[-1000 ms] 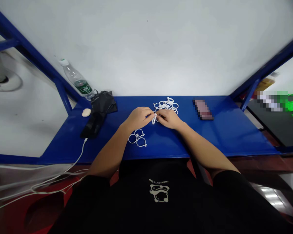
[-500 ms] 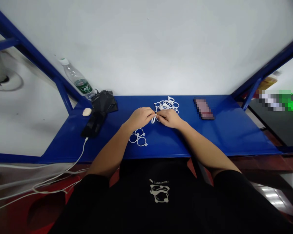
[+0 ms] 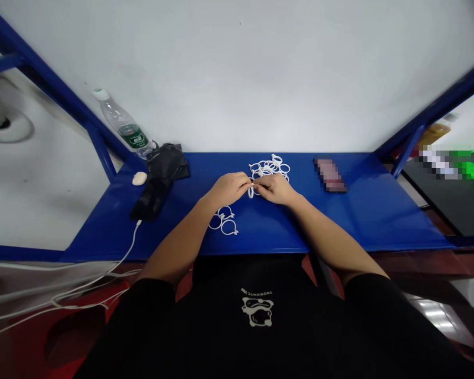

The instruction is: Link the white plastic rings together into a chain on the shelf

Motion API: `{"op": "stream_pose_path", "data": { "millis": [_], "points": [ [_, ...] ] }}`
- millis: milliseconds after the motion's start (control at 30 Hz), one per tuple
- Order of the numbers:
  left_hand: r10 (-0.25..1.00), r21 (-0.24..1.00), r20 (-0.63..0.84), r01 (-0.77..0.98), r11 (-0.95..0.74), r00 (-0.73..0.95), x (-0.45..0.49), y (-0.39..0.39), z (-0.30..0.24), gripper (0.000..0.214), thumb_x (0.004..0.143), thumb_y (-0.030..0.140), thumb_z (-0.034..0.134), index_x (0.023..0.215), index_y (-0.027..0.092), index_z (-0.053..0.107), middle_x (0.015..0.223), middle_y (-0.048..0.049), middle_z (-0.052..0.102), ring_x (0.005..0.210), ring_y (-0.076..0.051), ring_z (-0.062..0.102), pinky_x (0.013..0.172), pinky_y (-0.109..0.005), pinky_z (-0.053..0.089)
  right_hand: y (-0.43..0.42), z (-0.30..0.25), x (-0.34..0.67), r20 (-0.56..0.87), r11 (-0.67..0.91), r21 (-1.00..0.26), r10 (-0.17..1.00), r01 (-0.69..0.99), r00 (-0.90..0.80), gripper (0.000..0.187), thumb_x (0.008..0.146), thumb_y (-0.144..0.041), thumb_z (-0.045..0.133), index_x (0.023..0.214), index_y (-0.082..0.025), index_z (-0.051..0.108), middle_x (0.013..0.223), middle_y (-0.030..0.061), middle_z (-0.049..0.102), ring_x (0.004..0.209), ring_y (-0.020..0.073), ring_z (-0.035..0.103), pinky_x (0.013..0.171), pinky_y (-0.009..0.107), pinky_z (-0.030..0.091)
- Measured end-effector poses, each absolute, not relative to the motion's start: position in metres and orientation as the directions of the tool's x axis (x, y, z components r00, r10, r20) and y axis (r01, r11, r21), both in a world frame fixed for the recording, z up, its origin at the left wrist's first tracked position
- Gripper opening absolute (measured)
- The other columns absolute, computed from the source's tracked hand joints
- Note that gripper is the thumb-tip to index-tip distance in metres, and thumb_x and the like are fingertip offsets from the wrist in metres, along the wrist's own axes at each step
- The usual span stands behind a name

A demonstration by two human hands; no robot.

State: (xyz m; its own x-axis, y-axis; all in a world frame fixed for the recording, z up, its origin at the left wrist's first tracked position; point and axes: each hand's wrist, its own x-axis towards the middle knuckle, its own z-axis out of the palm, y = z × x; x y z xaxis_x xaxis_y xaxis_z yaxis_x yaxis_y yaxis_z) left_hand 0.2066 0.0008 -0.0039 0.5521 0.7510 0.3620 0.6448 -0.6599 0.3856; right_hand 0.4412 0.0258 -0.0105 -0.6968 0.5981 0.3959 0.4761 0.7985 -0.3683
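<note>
Between my fingertips is a white plastic ring (image 3: pixel 250 192), seen nearly edge-on, hanging just below the pinch. My left hand (image 3: pixel 231 188) is closed on its upper part from the left. From the right, my right hand (image 3: pixel 274 188) pinches the same spot, and the fingertips partly hide it. Right behind my hands lies a loose pile of white rings (image 3: pixel 270 167) on the blue table (image 3: pixel 260 231). Three more white rings (image 3: pixel 229 227), with small clasp-like ends, lie close together by my left forearm.
At the left stand a clear plastic bottle (image 3: pixel 128 129), a black plastic bag (image 3: pixel 169 162), a black device (image 3: pixel 152 200) with a white cable (image 3: pixel 133 242), and a small cream-coloured object (image 3: pixel 139 178). To the right lies a pixelated phone-like object (image 3: pixel 331 175). A white wall rises behind.
The held ring has turned slightly and hangs more upright between my fingertips. Both hands stay in nearly the same place; the view has shifted a little.
</note>
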Motion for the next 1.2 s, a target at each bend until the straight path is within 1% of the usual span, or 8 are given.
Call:
{"op": "stream_pose_path", "data": {
  "millis": [367, 500, 667, 767, 867, 967, 1100, 1200],
  "points": [
    [0.782, 0.404, 0.314, 0.669, -0.624, 0.539, 0.201, 0.001, 0.000, 0.023, 0.106, 0.035, 0.058, 0.104, 0.024, 0.079, 0.107, -0.0064, 0.078, 0.097, -0.022, 0.071, 0.085, -0.034, 0.053, 0.023, -0.004, 0.441, 0.414, 0.767, -0.343, 0.641, 0.542, -0.646, 0.027, 0.096, -0.031, 0.054, 0.085, -0.020, 0.077, 0.075, 0.0048, 0.074, 0.068, 0.0182, 0.062, 0.064, 0.031, 0.039],
    [0.887, 0.461, 0.035, 0.780, -0.424, 0.461, 0.167, 0.003, 0.008, 0.027, 0.091, 0.053, 0.076, 0.096, 0.026, 0.081, 0.090, -0.0047, 0.078, 0.077, -0.021, 0.070, 0.074, -0.034, 0.051, 0.024, 0.001, 0.444, 0.461, 0.668, -0.368, 0.735, 0.647, -0.497, 0.025, 0.094, -0.031, 0.056, 0.079, -0.020, 0.073, 0.076, 0.0048, 0.074, 0.067, 0.0183, 0.061, 0.064, 0.031, 0.038],
    [0.826, 0.474, -0.241, 0.804, -0.358, 0.510, 0.139, 0.006, 0.014, 0.034, 0.065, 0.052, 0.093, 0.086, 0.028, 0.081, 0.081, 0.0001, 0.079, 0.064, -0.018, 0.069, 0.061, -0.029, 0.046, 0.034, 0.000, 0.452, 0.465, 0.518, -0.397, 0.825, 0.758, -0.320, 0.025, 0.093, -0.032, 0.059, 0.074, -0.021, 0.071, 0.069, 0.0043, 0.070, 0.063, 0.0189, 0.056, 0.061, 0.032, 0.034],
    [0.809, 0.424, -0.351, 0.851, -0.311, 0.471, 0.148, 0.004, 0.018, 0.029, 0.064, 0.042, 0.093, 0.086, 0.028, 0.080, 0.084, 0.0013, 0.080, 0.066, -0.018, 0.070, 0.058, -0.027, 0.043, 0.036, -0.002, 0.452, 0.430, 0.521, -0.413, 0.835, 0.747, -0.344, 0.024, 0.094, -0.033, 0.059, 0.078, -0.021, 0.073, 0.070, 0.0043, 0.071, 0.065, 0.0192, 0.058, 0.063, 0.032, 0.035],
    [0.822, 0.339, -0.394, 0.896, -0.287, 0.412, 0.163, -0.001, 0.024, 0.009, 0.075, 0.033, 0.083, 0.080, 0.025, 0.080, 0.086, -0.0005, 0.081, 0.071, -0.018, 0.071, 0.061, -0.028, 0.043, 0.033, -0.001, 0.448, 0.390, 0.564, -0.412, 0.819, 0.716, -0.421, 0.024, 0.096, -0.033, 0.059, 0.084, -0.021, 0.075, 0.076, 0.0045, 0.074, 0.068, 0.0187, 0.061, 0.066, 0.032, 0.039],
    [0.880, 0.314, -0.283, 0.904, -0.290, 0.381, 0.173, -0.005, 0.030, 0.009, 0.084, 0.026, 0.072, 0.082, 0.024, 0.080, 0.090, -0.0026, 0.081, 0.078, -0.019, 0.070, 0.067, -0.030, 0.044, 0.025, 0.000, 0.443, 0.355, 0.641, -0.419, 0.767, 0.643, -0.534, 0.024, 0.098, -0.033, 0.058, 0.091, -0.021, 0.077, 0.086, 0.0052, 0.078, 0.075, 0.0186, 0.065, 0.070, 0.032, 0.042],
    [0.941, 0.395, 0.039, 0.860, -0.323, 0.336, 0.179, -0.008, 0.031, 0.013, 0.092, 0.027, 0.066, 0.093, 0.023, 0.079, 0.094, -0.0030, 0.080, 0.083, -0.020, 0.070, 0.070, -0.031, 0.044, 0.016, -0.001, 0.436, 0.352, 0.733, -0.422, 0.675, 0.533, -0.648, 0.029, 0.101, -0.037, 0.058, 0.115, -0.021, 0.078, 0.096, 0.0055, 0.081, 0.081, 0.0195, 0.069, 0.074, 0.032, 0.046],
    [0.941, 0.421, 0.140, 0.841, -0.339, 0.309, 0.182, -0.008, 0.029, 0.011, 0.093, 0.025, 0.066, 0.093, 0.023, 0.077, 0.091, -0.0027, 0.080, 0.081, -0.019, 0.069, 0.069, -0.031, 0.043, 0.013, -0.005, 0.434, 0.365, 0.768, -0.410, 0.633, 0.492, -0.683, 0.034, 0.104, -0.037, 0.057, 0.128, -0.021, 0.074, 0.101, 0.0061, 0.081, 0.085, 0.0199, 0.071, 0.076, 0.032, 0.047]
  ]
}}
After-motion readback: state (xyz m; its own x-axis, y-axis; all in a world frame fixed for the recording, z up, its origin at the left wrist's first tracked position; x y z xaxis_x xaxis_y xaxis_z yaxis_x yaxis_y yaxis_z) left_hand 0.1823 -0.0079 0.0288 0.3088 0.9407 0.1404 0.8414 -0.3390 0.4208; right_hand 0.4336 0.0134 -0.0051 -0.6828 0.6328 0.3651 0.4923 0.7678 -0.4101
